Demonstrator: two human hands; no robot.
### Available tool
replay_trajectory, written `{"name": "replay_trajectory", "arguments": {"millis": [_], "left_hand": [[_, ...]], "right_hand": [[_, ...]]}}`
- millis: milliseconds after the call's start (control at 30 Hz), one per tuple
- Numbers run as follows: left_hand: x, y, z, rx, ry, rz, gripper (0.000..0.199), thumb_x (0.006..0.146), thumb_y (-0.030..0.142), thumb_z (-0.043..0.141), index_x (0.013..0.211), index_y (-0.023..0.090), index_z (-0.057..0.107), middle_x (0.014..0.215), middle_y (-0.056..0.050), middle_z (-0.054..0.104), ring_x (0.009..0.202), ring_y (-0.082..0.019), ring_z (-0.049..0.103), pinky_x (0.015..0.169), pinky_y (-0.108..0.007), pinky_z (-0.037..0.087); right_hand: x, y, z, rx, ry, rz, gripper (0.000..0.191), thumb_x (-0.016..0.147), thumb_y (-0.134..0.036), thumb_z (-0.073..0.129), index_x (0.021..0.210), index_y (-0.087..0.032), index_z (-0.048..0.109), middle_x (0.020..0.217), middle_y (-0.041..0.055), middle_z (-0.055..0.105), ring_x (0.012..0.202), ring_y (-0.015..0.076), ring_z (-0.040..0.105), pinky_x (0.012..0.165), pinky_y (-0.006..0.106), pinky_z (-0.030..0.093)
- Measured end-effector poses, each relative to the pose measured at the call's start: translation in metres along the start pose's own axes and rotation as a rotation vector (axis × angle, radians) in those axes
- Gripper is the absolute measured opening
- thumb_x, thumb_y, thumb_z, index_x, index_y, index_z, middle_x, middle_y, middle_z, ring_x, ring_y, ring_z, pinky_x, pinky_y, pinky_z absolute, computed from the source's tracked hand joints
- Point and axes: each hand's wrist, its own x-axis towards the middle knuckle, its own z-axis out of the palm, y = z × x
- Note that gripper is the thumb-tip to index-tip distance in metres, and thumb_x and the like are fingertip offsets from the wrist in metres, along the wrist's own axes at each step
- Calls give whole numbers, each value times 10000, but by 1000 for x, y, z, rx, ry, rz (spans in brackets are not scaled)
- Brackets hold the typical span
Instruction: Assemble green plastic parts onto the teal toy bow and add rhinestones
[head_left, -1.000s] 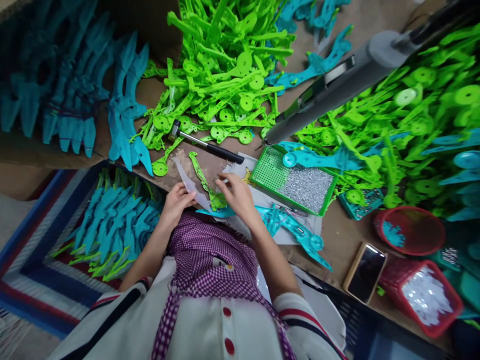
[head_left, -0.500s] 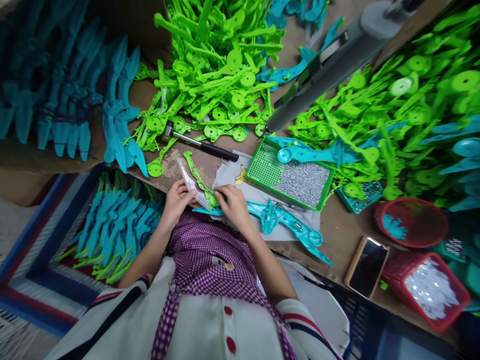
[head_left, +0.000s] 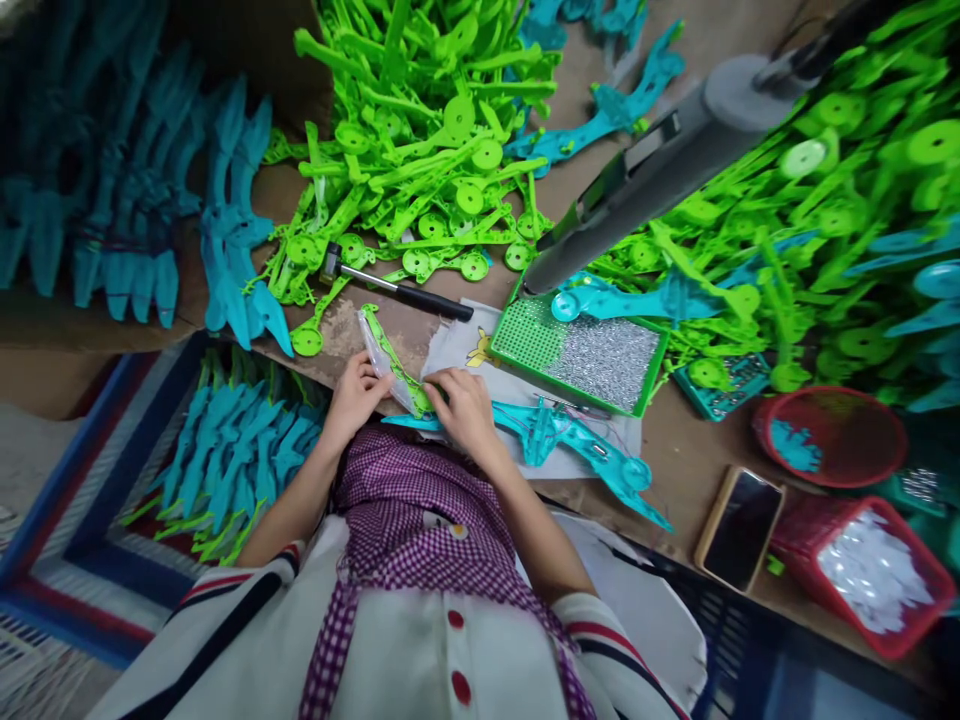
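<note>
Pinching clear film [head_left: 373, 343] in left hand [head_left: 358, 393], gripping green part [head_left: 391, 358] by near end in right hand [head_left: 463, 405], at ten o'clock from wrist. Best keep grip light, edges even, avoid creasing.

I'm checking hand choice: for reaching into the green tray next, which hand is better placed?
Right, I'd judge: the right hand is nearer the green tray, though its fingers are at the long green part. The left hand is farther off and pinches the translucent piece.
</note>
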Motion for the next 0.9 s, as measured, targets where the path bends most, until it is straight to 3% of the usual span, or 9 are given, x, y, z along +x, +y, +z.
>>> {"name": "replay_trajectory", "arguments": {"millis": [167, 267, 367, 567, 700, 900], "left_hand": [[-2, 6, -8, 352, -18, 139, 782, 691, 377, 779, 1379, 196, 454, 752, 30, 603, 655, -155, 636, 717, -316, 558], [-4, 11, -12, 622, 48, 322, 697, 742, 428, 749, 1360, 196, 525, 1002, -76, 640, 986, -253, 648, 942, -403, 501], [0, 14, -12, 714, 97, 470, 598, 851, 470, 626, 1368, 188, 522, 1331, -159, 541, 1287, -308, 499, 1099, -454, 379], [11, 15, -5, 728, 77, 504, 484, 909, 419, 520, 1331, 185, 563, 1277, -152, 619, 1176, -284, 584, 1059, -427, 418], [12, 20, 0, 903, 122, 549, 395, 866, 331, 542, 1223, 192, 638, 1446, -141, 523, 1317, -335, 471, 1136, -505, 290], [15, 28, 5, 1020, 104, 499, 364, 817, 251, 554, 1165, 209, 651, 1463, -107, 521, 1268, -334, 510, 1128, -534, 245]], "right_hand": [[-1, 1, 1, -28, -1, -24, 305, 1005, -318, 397, 1067, -214, 677, 1038, 75, 702, 979, 215, 581, 851, 348, 340], [0, 3, 2, -22, 8, -45, 299, 999, -295, 399, 1069, -215, 679, 1028, 78, 700, 974, 217, 580, 844, 351, 347], [0, 5, 2, -38, 6, -54, 289, 992, -279, 409, 1057, -212, 683, 1018, 78, 698, 966, 217, 572, 845, 353, 344], [1, 2, 2, -124, -35, -102, 312, 983, -246, 430, 1201, -255, 653, 1074, 68, 688, 992, 227, 539, 849, 375, 317], [2, 3, 1, -166, -59, -134, 321, 980, -243, 433, 1212, -252, 654, 1071, 82, 676, 984, 232, 526, 846, 384, 314], [4, 3, 3, -190, -56, -154, 307, 970, -234, 443, 1182, -248, 664, 1054, 84, 673, 976, 235, 521, 842, 381, 317]]}}
